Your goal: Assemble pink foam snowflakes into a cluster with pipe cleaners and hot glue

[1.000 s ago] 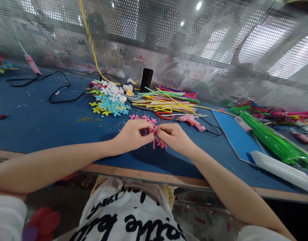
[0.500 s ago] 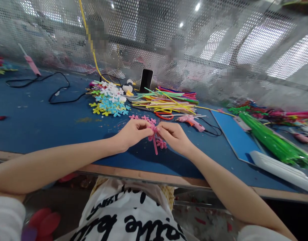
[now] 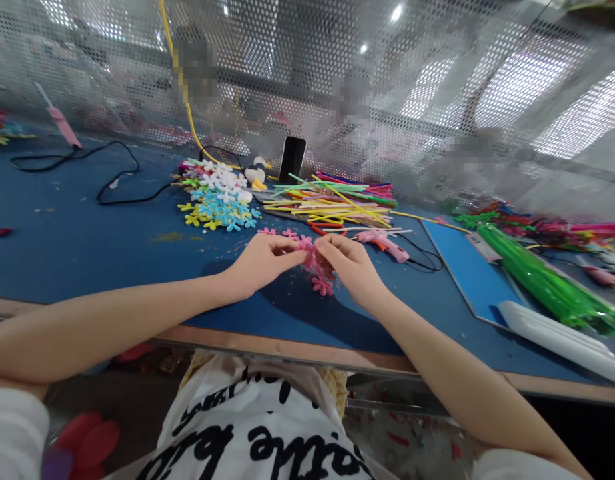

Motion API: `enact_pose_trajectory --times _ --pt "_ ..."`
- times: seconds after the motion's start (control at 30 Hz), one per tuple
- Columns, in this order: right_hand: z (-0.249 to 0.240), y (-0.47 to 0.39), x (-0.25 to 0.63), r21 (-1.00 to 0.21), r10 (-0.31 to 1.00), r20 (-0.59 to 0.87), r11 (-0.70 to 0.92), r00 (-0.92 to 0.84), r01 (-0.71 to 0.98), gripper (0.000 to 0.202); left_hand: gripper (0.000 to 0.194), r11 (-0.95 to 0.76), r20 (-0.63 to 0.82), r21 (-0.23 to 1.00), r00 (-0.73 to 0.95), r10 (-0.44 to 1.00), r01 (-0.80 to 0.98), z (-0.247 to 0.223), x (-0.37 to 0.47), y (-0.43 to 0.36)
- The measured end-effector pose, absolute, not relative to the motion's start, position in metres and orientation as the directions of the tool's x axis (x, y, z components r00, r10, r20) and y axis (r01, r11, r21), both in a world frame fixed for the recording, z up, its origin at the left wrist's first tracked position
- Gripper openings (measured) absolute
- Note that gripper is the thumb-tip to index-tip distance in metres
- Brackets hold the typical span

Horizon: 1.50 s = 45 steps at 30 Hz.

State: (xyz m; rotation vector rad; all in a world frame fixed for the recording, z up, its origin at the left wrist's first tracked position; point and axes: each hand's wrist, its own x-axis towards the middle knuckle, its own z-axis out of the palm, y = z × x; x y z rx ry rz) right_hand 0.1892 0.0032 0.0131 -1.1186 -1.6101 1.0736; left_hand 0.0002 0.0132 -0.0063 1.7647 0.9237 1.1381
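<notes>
Between my two hands is a pink fuzzy piece (image 3: 306, 245), pinched at the fingertips over the blue table. My left hand (image 3: 267, 261) grips it from the left with thumb and fingers together. From the right, my right hand (image 3: 350, 265) pinches at the same piece; its fingertips partly cover it. Just below my fingers lies a pink flower (image 3: 322, 286), and more pink flowers (image 3: 289, 233) show behind them. A pile of white, blue and yellow flowers (image 3: 222, 197) sits beyond my left hand.
Coloured fuzzy sticks (image 3: 337, 203), a phone (image 3: 292, 160) and a toy bird (image 3: 256, 175) stand or lie at the back. A pink glue gun (image 3: 385, 245) is right of my hands. Further right are a blue board (image 3: 462, 267) and a green bundle (image 3: 542, 273).
The pink stem that pointed down toward me between my hands no longer hangs there. My right fingers have shifted slightly, and both hands stay close together.
</notes>
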Motion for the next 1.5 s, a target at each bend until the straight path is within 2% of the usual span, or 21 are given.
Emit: enact_pose_trajectory --times 0.1,0.23,0.33,0.53,0.77,0.97,1.13,1.37,1.5 --pt "0.009 0.009 0.192 -0.881 0.916 0.326 0.383 -0.233 0.277 0.025 0.026 -0.262 0.234 0.964 0.306 0.923 0.054 -0.009 0.002 0.015" --pt "0.007 0.015 0.195 -0.853 0.905 0.342 0.412 -0.253 0.32 0.024 0.032 -0.121 0.124 0.992 0.279 0.952 -0.028 -0.007 0.004 0.015" --pt "0.01 0.016 0.197 -0.834 0.901 0.353 0.426 -0.253 0.352 0.023 0.028 -0.062 0.074 0.997 0.282 0.957 -0.051 -0.005 0.004 0.014" --pt "0.01 0.013 0.196 -0.86 0.926 0.283 0.36 -0.249 0.363 0.029 0.027 -0.111 0.116 0.993 0.239 0.964 -0.034 -0.003 0.005 0.012" --pt "0.007 0.018 0.198 -0.818 0.91 0.336 0.41 -0.242 0.404 0.026 0.026 -0.049 0.062 0.997 0.282 0.957 -0.053 -0.007 0.006 0.015" --pt "0.014 0.017 0.201 -0.79 0.905 0.326 0.419 -0.271 0.447 0.024 0.025 -0.045 0.058 0.998 0.287 0.956 -0.053 -0.007 0.006 0.015" --pt "0.017 0.014 0.199 -0.86 0.937 0.255 0.333 -0.24 0.387 0.026 0.025 -0.051 0.05 0.999 0.296 0.954 -0.005 -0.01 0.005 0.017" --pt "0.016 0.016 0.202 -0.966 0.96 0.093 0.152 -0.266 0.208 0.033 0.027 -0.144 0.135 0.99 0.335 0.933 0.003 -0.011 0.005 0.014" --pt "0.017 0.019 0.205 -0.932 0.943 0.146 0.233 -0.301 0.277 0.031 0.033 -0.098 0.093 0.995 0.328 0.94 -0.001 -0.007 0.006 0.011"
